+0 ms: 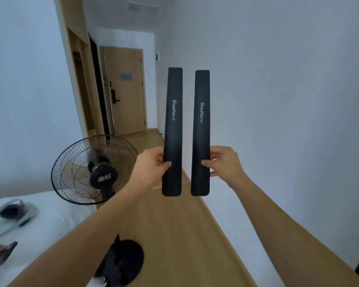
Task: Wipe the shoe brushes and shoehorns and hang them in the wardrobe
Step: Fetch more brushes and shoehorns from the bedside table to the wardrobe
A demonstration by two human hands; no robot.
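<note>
1. Head view: two long flat black plastic shoehorns, each printed "Shoehorn" in white, held upright side by side in the air, close but not touching, over the light wooden floor (187, 235) beside the white wall (278, 100)
2. Left shoehorn (173, 125) pinched near its lower end by the left hand (151, 164), thumb on the front, fingers curled behind
3. Right shoehorn (201, 129) pinched the same way by the right hand (224, 162), thumb on the face
4. No cloth visible in either hand; impossible to tell whether wiped already
5. At the left edge, a white bed (39, 214) carrying blurred items in clear wrapping (10, 212), possibly the brushes, too smeared to be sure
6. Black pedestal fan (93, 168) standing at the bed's corner, with its round black base (122, 262) on the floor
7. Pale wooden door (124, 90) at the corridor's far end, with wooden cupboard fronts (81, 79) along the left, likely the wardrobe
8. Judged progress: shoehorns in hand, none hung yet; hanging, and the brushes, left to do
</note>
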